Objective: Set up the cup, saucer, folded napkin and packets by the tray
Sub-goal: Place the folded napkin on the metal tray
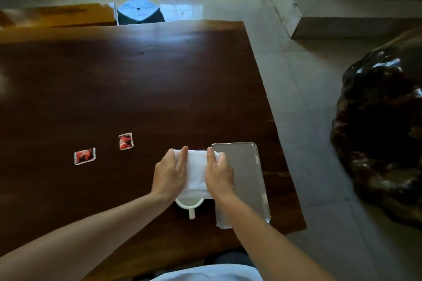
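A white folded napkin (197, 170) lies on the dark wooden table (114, 89), just left of the grey metal tray (246, 173). My left hand (170, 174) grips its left edge and my right hand (219, 172) grips its right edge, the right one partly over the tray's rim. A white cup (189, 204) with its handle toward me peeks out under the napkin's near end. Two red and white packets lie further left, one (125, 141) nearer the napkin, the other (85, 156) beyond it. I cannot see a saucer.
The table's right edge runs close behind the tray, with tiled floor beyond. A dark glossy carved block (379, 139) stands at the right. A blue-topped stool (139, 11) and a wooden bench (59, 15) sit past the far edge.
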The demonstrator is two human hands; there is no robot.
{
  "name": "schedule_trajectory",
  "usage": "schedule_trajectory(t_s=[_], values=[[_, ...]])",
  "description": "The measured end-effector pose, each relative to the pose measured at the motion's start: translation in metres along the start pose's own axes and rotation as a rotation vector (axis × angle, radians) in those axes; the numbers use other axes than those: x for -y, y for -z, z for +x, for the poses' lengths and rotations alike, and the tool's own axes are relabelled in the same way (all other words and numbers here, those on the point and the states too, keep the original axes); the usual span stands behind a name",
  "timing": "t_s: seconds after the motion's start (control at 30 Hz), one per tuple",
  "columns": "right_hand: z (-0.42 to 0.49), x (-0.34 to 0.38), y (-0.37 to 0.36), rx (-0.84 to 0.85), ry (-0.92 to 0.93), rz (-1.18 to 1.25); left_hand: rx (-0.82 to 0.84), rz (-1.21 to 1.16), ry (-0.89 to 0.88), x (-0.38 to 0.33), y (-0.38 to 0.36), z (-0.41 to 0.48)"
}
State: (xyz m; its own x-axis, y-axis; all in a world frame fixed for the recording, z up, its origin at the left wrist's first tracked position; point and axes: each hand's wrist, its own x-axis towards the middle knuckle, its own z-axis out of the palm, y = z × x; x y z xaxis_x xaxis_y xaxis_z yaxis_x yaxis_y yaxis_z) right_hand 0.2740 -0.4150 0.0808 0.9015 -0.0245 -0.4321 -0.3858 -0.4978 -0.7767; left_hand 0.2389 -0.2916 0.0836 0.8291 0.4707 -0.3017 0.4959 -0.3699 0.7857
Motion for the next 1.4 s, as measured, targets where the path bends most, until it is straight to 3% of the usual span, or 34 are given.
schedule_trajectory(t_s=[0.2,0.53,0.67,0.8,1.13,1.27,1.4], values=[[0.045,-0.024,0.040,-0.012,0.102,-0.004,-0.108,-0.011,-0.100,-0.025,-0.053,0.009],[0.077,-0.021,0.077,-0.018,0.313,0.003,-0.167,-0.026,-0.152,-0.050,-0.082,0.025],[0.081,-0.019,0.093,0.071,0.241,0.072,-0.113,-0.086,-0.056,-0.063,-0.087,0.027],[0.076,-0.024,0.102,0.192,0.137,0.088,0.104,-0.260,0.171,-0.060,-0.099,0.024],[0.092,-0.061,0.102,0.038,0.158,0.039,0.035,-0.050,0.031,-0.057,-0.136,0.023],[0.108,-0.076,0.105,0.075,0.029,0.055,0.029,-0.042,0.082,-0.053,-0.153,0.031],[0.129,-0.092,0.116,0.200,-0.125,0.072,0.166,-0.152,0.274,-0.037,-0.168,0.038]])
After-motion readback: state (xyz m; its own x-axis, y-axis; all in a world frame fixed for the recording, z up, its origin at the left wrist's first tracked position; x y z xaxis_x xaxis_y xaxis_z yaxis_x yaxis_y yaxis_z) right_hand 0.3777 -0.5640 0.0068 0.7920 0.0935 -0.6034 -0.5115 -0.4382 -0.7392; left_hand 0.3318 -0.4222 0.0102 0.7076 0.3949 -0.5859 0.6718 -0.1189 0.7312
